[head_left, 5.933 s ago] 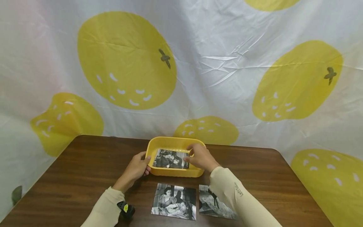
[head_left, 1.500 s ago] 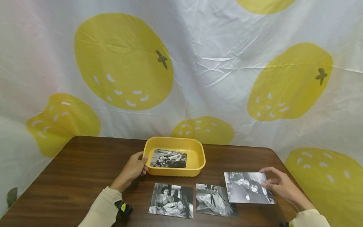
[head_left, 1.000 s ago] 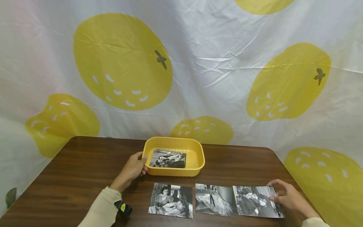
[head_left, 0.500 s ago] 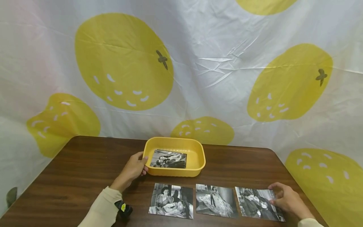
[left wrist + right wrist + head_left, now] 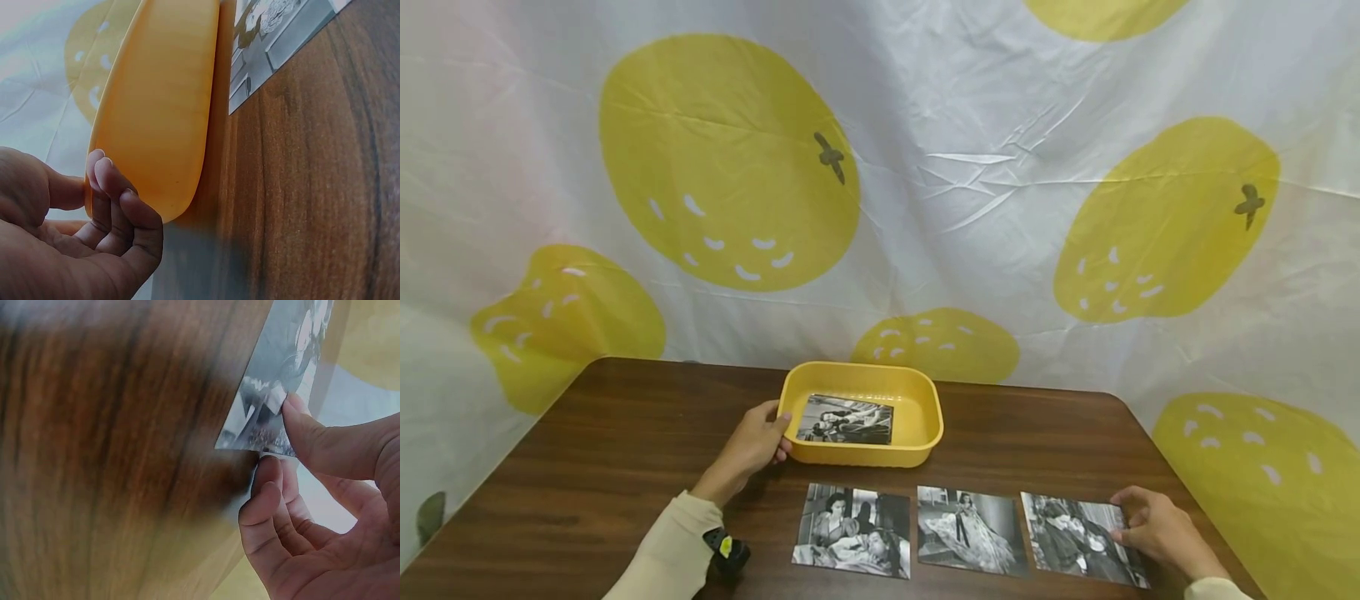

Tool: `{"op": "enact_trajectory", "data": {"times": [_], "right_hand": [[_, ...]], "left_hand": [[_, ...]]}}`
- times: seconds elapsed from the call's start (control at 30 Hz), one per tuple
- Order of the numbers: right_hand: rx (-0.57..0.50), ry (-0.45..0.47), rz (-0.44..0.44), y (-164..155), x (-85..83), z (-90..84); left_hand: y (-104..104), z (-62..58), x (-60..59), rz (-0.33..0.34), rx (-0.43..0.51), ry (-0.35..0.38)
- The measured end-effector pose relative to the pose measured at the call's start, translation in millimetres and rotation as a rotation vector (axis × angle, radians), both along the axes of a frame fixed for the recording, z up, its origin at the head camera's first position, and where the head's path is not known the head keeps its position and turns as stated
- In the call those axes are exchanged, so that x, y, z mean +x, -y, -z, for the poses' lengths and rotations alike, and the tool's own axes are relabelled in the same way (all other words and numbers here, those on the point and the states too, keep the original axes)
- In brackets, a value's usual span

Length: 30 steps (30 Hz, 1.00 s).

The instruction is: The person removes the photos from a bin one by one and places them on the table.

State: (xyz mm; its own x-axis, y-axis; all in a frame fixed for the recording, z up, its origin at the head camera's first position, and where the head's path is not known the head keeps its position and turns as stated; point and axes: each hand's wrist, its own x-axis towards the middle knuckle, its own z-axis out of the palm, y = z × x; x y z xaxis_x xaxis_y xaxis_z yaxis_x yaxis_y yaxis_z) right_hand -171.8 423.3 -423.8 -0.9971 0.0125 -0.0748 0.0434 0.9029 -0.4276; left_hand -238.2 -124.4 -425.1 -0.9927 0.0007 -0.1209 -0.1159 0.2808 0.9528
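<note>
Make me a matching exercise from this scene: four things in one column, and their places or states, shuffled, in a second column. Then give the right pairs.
Things
1. yellow tray
2. left hand
3. right hand
4. middle photo

Places or states
A. pinches the edge of the rightmost photo
B. lies flat on the table between two other photos
C. holds one photo inside it
D. grips the tray's left end

Pairs: 1-C, 2-D, 3-A, 4-B

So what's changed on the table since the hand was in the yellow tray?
The right hand took a photo out of the yellow tray, carried it right and laid it third in the row, where it pinches the photo's edge. The left hand kept holding the tray; two front photos stayed.
</note>
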Motion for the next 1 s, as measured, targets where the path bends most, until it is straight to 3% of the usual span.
{"op": "enact_trajectory", "data": {"times": [0.33, 0.67, 1.0], "right_hand": [[-0.057, 0.015, 0.001, 5, -6.2, -2.1], [-0.118, 0.009, -0.012, 40, -24.9, -24.8], [-0.154, -0.175, -0.126, 99, -51.3, -45.0]], "left_hand": [[0, 1.0, 0.2, 0.001, 0.012, -0.01], [-2, -2.1, -0.3, 0.006, 0.0, 0.001], [1, -1.3, -0.8, -0.005, -0.002, 0.013]]}}
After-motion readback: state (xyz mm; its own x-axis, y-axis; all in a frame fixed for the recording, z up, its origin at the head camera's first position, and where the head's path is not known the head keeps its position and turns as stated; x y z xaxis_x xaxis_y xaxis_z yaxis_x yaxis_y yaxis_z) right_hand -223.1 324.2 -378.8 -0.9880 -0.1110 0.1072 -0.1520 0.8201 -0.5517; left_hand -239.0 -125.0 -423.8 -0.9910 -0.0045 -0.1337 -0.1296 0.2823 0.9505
